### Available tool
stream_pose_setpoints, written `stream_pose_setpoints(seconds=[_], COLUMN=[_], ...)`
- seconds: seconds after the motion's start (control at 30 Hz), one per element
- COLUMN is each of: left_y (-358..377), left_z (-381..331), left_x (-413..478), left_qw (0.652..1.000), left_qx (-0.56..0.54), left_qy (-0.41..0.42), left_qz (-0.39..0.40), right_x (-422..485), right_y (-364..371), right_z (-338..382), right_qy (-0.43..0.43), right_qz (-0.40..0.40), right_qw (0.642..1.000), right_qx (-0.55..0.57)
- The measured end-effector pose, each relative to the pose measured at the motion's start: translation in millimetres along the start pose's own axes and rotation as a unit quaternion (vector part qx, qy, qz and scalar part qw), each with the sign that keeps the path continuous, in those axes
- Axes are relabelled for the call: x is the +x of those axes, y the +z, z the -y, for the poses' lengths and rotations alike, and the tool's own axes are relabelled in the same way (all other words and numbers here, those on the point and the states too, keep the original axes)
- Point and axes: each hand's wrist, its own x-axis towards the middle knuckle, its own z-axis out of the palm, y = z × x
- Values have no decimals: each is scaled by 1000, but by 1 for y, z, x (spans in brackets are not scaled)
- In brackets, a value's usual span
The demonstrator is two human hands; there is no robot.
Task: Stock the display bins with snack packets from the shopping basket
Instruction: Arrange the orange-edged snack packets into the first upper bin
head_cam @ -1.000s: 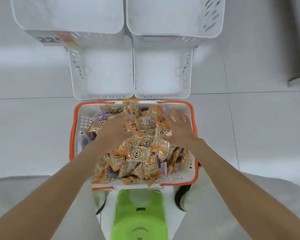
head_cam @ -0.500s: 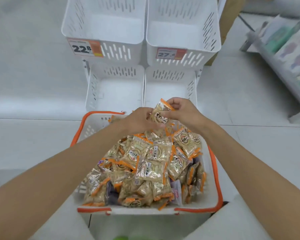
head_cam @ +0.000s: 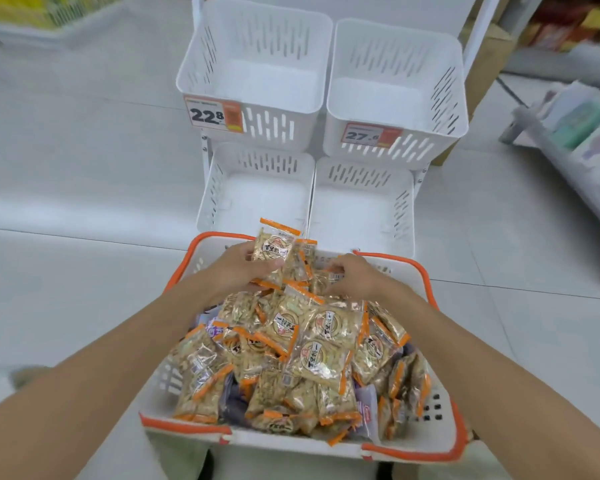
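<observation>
Pinching a small clear snack packet (head_cam: 274, 244) with orange ends between thumb and fingers, the left hand (head_cam: 238, 271) holds it up just above the far edge of the heap. The right hand (head_cam: 359, 276) is just beside it, fingers curled down into the packets. Honestly can't tell if it's got hold of one. Under both sits the white plastic shopping basket (head_cam: 426, 434) with an orange rim, piled with matching packets (head_cam: 312, 348). Just past it stand white slotted plastic bins, two lower (head_cam: 253, 199) and two upper (head_cam: 267, 81), with price tags (head_cam: 212, 114) on the upper pair.
</observation>
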Motion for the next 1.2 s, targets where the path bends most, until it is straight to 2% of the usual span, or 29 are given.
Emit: stream_pose_setpoints(seconds=[0.07,0.13,0.23,0.27,0.3,0.37,0.43,0.47,0.53,0.6,0.67,0.73,0.8,0.87,0.93,1.0,1.03,1.1,1.2], left_y=[-2,-2,4,8,13,22,28,29,27,27,29,31,26,11,-3,-9,-10,-12,-17], left_z=[4,7,4,0,-6,-17,-19,-15,-8,-7,-11,-12,-12,-5,3,11,14,21,24], left_x=[3,6,10,10,9,6,5,8,11,11,9,7,8,10,10,8,7,7,5], left_qw=[1000,999,994,985,969,938,931,928,924,934,950,964,974,976,970,968,969,967,963], left_qx=[-27,-49,-110,-167,-235,-326,-357,-368,-376,-349,-298,-234,-202,-215,-240,-246,-242,-250,-262], left_qy=[-1,4,-20,-33,-42,-32,-26,-31,-42,-43,-33,-22,-16,-20,-32,-43,-46,-52,-58], left_qz=[2,1,4,27,64,114,76,55,53,55,81,122,99,40,17,16,11,3,-6], right_x=[-3,-9,-23,-28,-34,-45,-52,-54,-52,-45,-39,-36,-37,-41,-45,-48,-48,-47,-46], right_y=[-16,-33,-44,-43,-40,-26,-15,-15,-18,-24,-27,-26,-24,-19,-2,21,29,29,6], right_z=[-4,0,26,38,50,66,69,68,63,58,59,62,62,57,51,48,47,46,47], right_qy=[-14,-22,-51,-83,-120,-182,-188,-183,-148,-79,-44,-80,-96,-63,-32,-32,-38,-36,-4], right_qz=[3,-27,-174,-220,-226,-134,-51,-54,-118,-175,-148,-136,-138,-98,-7,60,63,39,28], right_qw=[998,990,958,943,936,946,944,934,915,926,944,940,939,961,990,997,997,997,978], right_qx=[68,134,220,236,241,233,268,303,356,326,292,303,302,251,137,32,10,51,205])
